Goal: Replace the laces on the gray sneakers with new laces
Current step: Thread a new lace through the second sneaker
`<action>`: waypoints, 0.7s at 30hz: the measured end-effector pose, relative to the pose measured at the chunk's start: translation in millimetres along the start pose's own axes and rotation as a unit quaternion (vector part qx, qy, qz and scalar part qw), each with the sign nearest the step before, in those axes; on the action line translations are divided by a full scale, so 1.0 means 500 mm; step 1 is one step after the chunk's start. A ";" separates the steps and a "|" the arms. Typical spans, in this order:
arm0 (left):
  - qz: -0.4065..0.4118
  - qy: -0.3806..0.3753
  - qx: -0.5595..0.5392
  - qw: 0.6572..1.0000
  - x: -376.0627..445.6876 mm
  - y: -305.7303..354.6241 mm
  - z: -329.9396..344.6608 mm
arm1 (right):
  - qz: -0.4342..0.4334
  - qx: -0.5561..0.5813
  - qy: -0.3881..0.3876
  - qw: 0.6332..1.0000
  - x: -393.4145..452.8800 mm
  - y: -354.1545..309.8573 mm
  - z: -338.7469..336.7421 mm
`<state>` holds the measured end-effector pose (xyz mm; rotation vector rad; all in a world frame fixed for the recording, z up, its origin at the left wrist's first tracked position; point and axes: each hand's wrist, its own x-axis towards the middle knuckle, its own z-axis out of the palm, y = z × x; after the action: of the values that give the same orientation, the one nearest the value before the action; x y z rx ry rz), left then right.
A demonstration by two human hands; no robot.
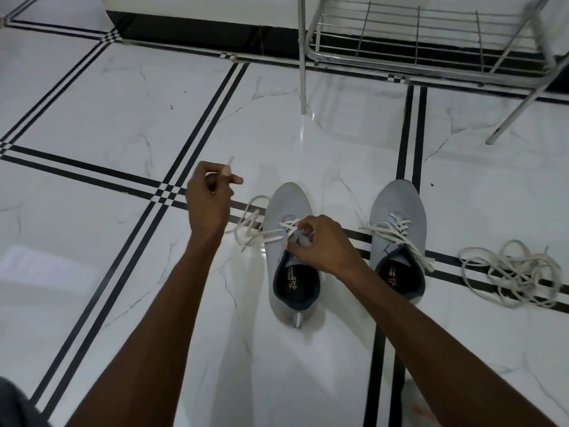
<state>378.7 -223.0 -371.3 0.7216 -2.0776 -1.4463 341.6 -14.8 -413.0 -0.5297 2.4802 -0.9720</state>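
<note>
two gray sneakers sit toes-up in the lower middle of the frame on a white marble floor [129, 112] with black stripes. the left sneaker [292, 272] is the one being worked; the right sneaker [398, 241], just to its right, carries a white lace through its eyelets with the ends left loose.

the left hand [209, 201], at centre left of the frame, is lifted off the floor with thumb and fingers pinched on the tip of a white lace [255, 229], which trails down in loose loops to the left of the shoe and into its eyelets. the right hand [320, 245] rests over the tongue area, its fingers curled and pinching the crossed lace at the eyelets; exactly which eyelet it holds is hidden under the fingers, and the left hand is motion-blurred, so the pinch there is likely rather than certain.

a tangled pile of white laces [517, 272] lies at the right edge, well apart from the hands. a metal rack [400, 41] stands at the upper right.

the lace is light, flat and limp: it will not push, only pull, so it is best held at the stiff tip for threading. the sneaker is soft knit and light, and on polished tile it will probably slide when the lace is tugged, so a steadying hand near the eyelets seems wise.
</note>
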 end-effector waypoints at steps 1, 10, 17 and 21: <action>-0.003 -0.043 0.008 0.999 -0.009 -0.006 0.006 | -0.007 -0.012 0.004 1.000 0.002 -0.001 0.003; -0.006 -0.148 0.099 0.984 -0.138 -0.074 0.072 | -0.026 -0.109 0.020 0.993 -0.007 -0.005 0.003; -0.021 -0.138 0.135 0.981 -0.170 -0.086 0.096 | 0.078 0.139 0.041 0.986 -0.011 0.027 -0.007; -0.012 -0.139 0.154 0.978 -0.170 -0.085 0.108 | 0.142 0.241 0.023 0.960 -0.003 0.037 -0.003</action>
<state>410.7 -141.9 -436.6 0.6925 -2.5552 -1.3128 338.6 -0.6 -424.8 0.0079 2.1600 -1.4098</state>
